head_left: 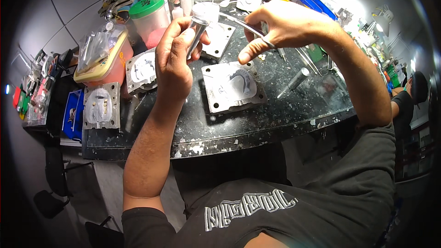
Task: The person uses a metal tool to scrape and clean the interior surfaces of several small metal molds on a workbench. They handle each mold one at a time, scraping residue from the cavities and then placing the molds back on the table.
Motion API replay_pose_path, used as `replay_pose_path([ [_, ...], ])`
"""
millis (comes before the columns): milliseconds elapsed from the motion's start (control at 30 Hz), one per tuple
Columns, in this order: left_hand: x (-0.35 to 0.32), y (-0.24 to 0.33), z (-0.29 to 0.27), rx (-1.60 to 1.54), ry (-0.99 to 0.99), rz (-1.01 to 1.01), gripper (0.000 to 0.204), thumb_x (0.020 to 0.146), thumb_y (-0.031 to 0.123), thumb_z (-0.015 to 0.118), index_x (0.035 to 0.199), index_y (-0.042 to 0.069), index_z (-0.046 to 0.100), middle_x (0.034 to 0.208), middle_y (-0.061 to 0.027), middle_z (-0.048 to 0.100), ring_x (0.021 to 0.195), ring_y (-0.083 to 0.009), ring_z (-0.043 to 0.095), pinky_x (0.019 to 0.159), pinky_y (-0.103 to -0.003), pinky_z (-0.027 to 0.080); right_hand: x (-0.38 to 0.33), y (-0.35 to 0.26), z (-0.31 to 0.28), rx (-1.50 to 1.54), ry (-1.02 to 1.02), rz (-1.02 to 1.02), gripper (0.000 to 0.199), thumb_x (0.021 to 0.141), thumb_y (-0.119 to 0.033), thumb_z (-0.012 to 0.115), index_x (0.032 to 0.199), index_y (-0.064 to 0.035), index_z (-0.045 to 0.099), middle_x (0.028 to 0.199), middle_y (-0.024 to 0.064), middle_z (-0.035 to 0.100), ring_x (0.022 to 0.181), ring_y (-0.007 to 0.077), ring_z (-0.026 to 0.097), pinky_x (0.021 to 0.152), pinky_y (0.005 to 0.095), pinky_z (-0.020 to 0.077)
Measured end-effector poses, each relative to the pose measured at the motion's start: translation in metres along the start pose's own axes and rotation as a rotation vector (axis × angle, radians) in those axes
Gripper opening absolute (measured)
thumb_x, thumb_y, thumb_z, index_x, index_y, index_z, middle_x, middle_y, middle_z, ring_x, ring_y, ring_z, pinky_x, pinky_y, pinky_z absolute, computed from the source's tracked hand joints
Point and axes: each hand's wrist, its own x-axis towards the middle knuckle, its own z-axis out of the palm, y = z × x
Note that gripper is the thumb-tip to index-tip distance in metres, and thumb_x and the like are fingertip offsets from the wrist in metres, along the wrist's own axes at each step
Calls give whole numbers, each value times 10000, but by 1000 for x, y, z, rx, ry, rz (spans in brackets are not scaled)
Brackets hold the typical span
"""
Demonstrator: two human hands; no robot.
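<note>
My left hand [177, 48] is closed around a shiny metal tube [197, 34], held upright at a slight tilt above the table. My right hand [285, 25] grips a long metal tool with a finger loop [236, 21]; its loop sits by my thumb, and its far end points left toward the top of the tube. Whether the tool is scissors or a clamp, I cannot tell. Below and between the hands lies a square metal mould flask [213, 94] with white plaster and a grey arch-shaped mark. A white cup [206, 9] stands just behind the tube.
More plaster-filled flasks [114, 105] lie to the left and behind. A green-lidded jar [148, 8] and a pink tub with a yellow lid [103, 59] stand at the left. A second metal cylinder [299, 78] rests at the right of the black table [229, 135].
</note>
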Motion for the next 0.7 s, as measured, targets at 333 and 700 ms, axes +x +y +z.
replay_pose_path([
  [333,12,-11,-29,-926,-231,-353,419,979,425,446,871,35,553,597,18,388,535,-109,357,497,-259,293,34,28,-1,-108,51,142,773,742,-723,778,959,15,711,795,161,688,766,275,677,700,411,517],
  [700,14,-9,-22,-892,-285,-343,462,1004,453,439,845,38,561,578,1,386,505,-114,340,481,-264,288,73,85,19,122,-10,245,800,732,-743,775,1003,6,703,862,143,702,875,259,677,801,406,527],
])
